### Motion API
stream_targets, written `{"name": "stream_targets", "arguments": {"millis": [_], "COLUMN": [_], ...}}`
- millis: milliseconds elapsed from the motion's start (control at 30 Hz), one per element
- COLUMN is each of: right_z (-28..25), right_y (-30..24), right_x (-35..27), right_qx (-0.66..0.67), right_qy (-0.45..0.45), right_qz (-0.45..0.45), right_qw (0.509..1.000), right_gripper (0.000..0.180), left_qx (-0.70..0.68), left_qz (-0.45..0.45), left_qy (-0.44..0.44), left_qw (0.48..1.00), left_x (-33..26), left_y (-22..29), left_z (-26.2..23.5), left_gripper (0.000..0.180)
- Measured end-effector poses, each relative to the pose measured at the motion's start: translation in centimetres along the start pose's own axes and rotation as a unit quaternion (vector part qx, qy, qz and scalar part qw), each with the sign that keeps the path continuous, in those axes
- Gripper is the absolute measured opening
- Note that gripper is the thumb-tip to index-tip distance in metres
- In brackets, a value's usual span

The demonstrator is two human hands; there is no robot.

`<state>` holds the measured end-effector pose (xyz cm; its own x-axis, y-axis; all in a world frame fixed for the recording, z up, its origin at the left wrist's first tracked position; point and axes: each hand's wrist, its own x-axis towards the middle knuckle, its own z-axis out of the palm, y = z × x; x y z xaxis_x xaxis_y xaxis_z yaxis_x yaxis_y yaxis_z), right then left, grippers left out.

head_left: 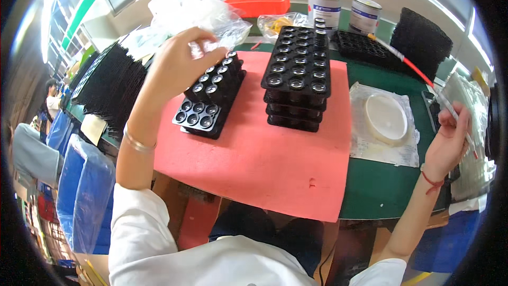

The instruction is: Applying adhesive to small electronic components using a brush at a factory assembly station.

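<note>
My left hand (pixel 182 63) hangs over the far end of a small black tray (pixel 218 130) on the left of the pink mat. Its thumb and forefinger are apart, and nothing shows between them. The thumb is close to a black cylindrical part (pixel 231 56); whether they touch I cannot tell. Several such parts with shiny round tops stand in the tray's far section. At the right, my right hand (pixel 448 135) is closed around a thin paintbrush (pixel 415 69) with a red and whitish handle, its yellowish tip pointing away to the left.
A stack of black trays (pixel 296 82) stands mid-mat (pixel 254 175). Right of it, a white round dish (pixel 389 119) lies on crumpled film. Behind are two cans (pixel 324 8), a red bin (pixel 259 3) and plastic bags. Stacked black trays (pixel 114 90) flank the far left.
</note>
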<state>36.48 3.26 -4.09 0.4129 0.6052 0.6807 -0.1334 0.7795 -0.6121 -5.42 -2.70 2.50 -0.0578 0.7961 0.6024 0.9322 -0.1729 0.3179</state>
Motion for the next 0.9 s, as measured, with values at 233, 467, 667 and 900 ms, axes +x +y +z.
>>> {"name": "stream_targets", "arguments": {"millis": [233, 467, 667, 900], "right_z": [1.4, 2.1, 1.8, 1.5], "right_y": [-1.2, -1.5, -2.5, -2.1], "right_x": [-0.1, -0.4, -1.5, -1.4], "right_qx": [-0.223, -0.216, -0.196, -0.262], "right_qy": [-0.023, -0.059, -0.037, -0.07], "right_qz": [-0.097, -0.136, -0.156, -0.248], "right_qw": [0.97, 0.965, 0.967, 0.93], "right_gripper": [0.023, 0.021, 0.028, 0.028], "left_qx": [0.044, 0.084, -0.101, -0.189], "left_qz": [0.132, 0.097, 0.195, 0.347], "left_qy": [-0.112, -0.154, -0.039, -0.242], "left_qw": [0.984, 0.98, 0.975, 0.886], "left_x": [8.5, 9.7, 3.0, -7.1], "left_y": [6.2, 7.6, 10.9, 9.6], "left_z": [8.7, 11.0, 7.0, 6.9], "left_gripper": [0.054, 0.043, 0.027, 0.032]}}
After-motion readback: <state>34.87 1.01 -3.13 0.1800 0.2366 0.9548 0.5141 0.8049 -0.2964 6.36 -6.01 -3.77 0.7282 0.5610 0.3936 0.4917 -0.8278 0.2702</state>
